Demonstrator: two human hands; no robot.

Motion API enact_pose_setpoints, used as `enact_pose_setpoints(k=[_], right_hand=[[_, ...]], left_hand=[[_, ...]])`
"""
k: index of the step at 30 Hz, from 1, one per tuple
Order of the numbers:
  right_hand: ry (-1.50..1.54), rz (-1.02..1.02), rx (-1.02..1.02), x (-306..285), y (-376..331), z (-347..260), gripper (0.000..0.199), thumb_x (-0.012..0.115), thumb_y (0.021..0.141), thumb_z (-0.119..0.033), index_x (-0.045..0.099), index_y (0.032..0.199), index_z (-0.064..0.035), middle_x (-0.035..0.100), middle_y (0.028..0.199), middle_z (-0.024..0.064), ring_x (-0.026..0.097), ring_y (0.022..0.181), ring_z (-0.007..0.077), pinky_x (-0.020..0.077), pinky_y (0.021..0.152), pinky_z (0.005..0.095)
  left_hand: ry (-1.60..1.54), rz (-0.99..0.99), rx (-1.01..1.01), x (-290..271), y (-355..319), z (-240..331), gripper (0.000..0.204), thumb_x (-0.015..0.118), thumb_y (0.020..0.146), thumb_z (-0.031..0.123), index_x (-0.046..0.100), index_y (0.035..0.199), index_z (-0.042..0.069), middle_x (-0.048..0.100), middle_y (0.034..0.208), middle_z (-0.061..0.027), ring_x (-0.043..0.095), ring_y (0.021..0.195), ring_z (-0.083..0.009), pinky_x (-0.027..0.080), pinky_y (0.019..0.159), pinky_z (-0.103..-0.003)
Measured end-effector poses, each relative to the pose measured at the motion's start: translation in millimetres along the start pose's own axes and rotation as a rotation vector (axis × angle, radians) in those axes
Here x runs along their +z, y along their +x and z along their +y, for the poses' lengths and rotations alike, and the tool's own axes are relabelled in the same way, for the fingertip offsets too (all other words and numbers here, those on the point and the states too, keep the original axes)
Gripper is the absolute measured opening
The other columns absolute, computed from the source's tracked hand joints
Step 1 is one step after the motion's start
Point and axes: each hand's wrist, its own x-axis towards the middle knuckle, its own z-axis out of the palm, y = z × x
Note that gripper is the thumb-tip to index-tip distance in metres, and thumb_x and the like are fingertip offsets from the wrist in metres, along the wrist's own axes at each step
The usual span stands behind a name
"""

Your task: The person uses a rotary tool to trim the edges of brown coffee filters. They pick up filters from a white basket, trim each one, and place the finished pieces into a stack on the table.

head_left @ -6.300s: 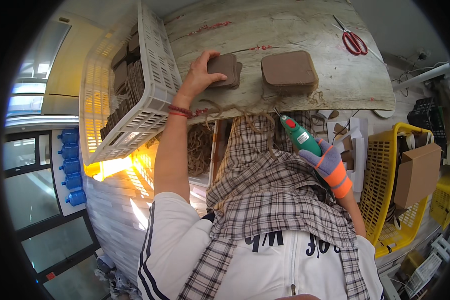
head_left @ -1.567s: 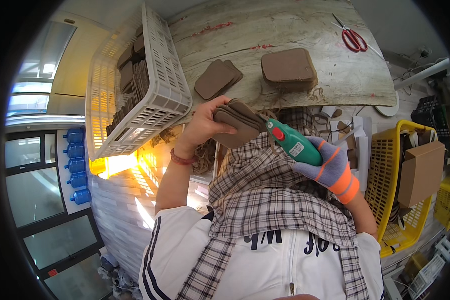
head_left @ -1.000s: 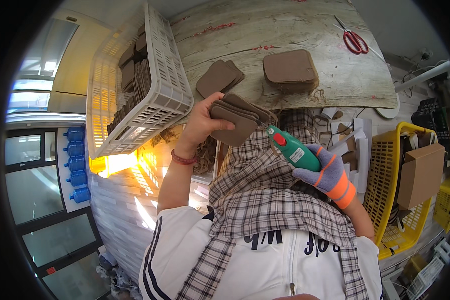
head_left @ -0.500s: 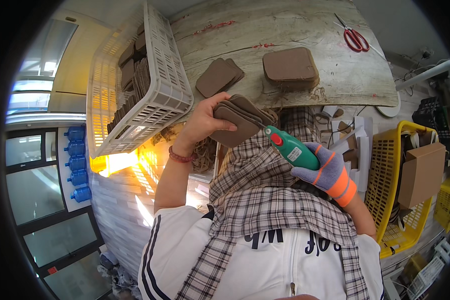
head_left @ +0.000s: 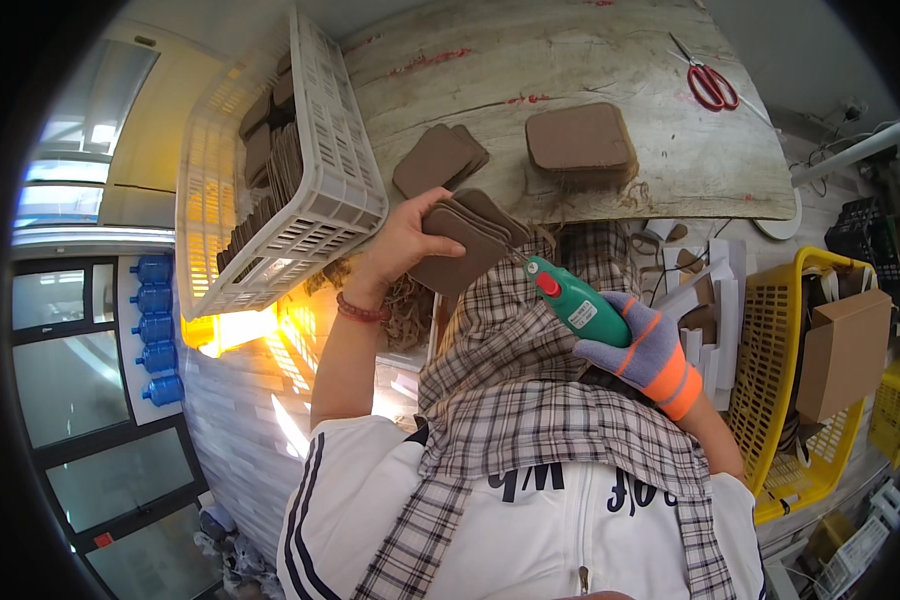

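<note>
My bare left hand [head_left: 413, 243] pinches a small fanned stack of brown rounded pads [head_left: 470, 250] above my lap. In my right hand [head_left: 638, 350], which wears a grey and orange glove, is a green handheld electric tool [head_left: 587, 312] with a red button. Its thin metal tip meets or lies close to the right edge of the pads; whether it touches I cannot tell. On the table beyond lie a few loose brown pads [head_left: 436, 160] and a thicker pile of the same pads [head_left: 580, 138], with frayed scraps along its lower edge.
A white plastic crate [head_left: 342, 150] filled with brown pads stands on the left. Red-handled scissors [head_left: 711, 88] lie at the table's far right. To the right, a yellow basket [head_left: 760, 380] holds a cardboard box [head_left: 842, 355]. Brown scraps [head_left: 407, 315] sit below the table.
The held pads have shifted slightly left. The green tool and my right hand have moved a little down and left, and more of the metal tip shows.
</note>
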Motion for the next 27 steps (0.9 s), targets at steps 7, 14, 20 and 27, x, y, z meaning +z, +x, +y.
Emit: enact_pose_setpoints(k=[7, 14, 20, 27], right_hand=[[0.091, 0.109, 0.145, -7.2, -10.8, 25.2, 0.058, 0.08, 0.071, -0.03, 0.056, 0.113, 0.0017, 0.067, 0.09, 0.0126, 0.064, 0.079, 0.0136, 0.0514, 0.07, 0.027], [0.178, 0.14, 0.272, -16.5, -17.9, 18.9, 0.055, 0.079, 0.073, -0.029, 0.056, 0.113, 0.0011, 0.068, 0.09, 0.0112, 0.064, 0.08, 0.0117, 0.0513, 0.07, 0.0257], [0.179, 0.219, 0.246, -11.1, -23.1, 44.4, 0.054, 0.079, 0.073, -0.028, 0.056, 0.112, 0.0007, 0.068, 0.089, 0.0106, 0.064, 0.08, 0.0112, 0.0512, 0.07, 0.0255], [0.166, 0.256, 0.239, -10.9, -26.1, 46.4, 0.053, 0.078, 0.073, -0.028, 0.057, 0.111, 0.0004, 0.068, 0.089, 0.0114, 0.064, 0.079, 0.0131, 0.0512, 0.069, 0.0264]], left_hand=[[-0.087, 0.192, -0.08, -80.2, 66.2, 11.1, 0.048, 0.069, 0.071, -0.002, 0.052, 0.116, -0.003, 0.063, 0.103, -0.0094, 0.061, 0.089, -0.0178, 0.049, 0.083, -0.03], [1.107, 0.541, 0.101, -84.5, 109.4, -12.4, 0.045, 0.068, 0.075, 0.01, 0.054, 0.118, 0.006, 0.057, 0.115, -0.0113, 0.051, 0.11, -0.0281, 0.041, 0.09, -0.041], [1.105, 0.549, 0.642, -4.0, 121.9, 7.9, 0.044, 0.066, 0.075, 0.017, 0.055, 0.117, 0.005, 0.052, 0.124, -0.0143, 0.042, 0.12, -0.0341, 0.033, 0.1, -0.044], [0.902, 0.291, 0.534, 49.7, 155.0, -10.5, 0.054, 0.064, 0.08, 0.032, 0.051, 0.124, 0.004, 0.047, 0.131, -0.0158, 0.039, 0.125, -0.0324, 0.029, 0.104, -0.041]])
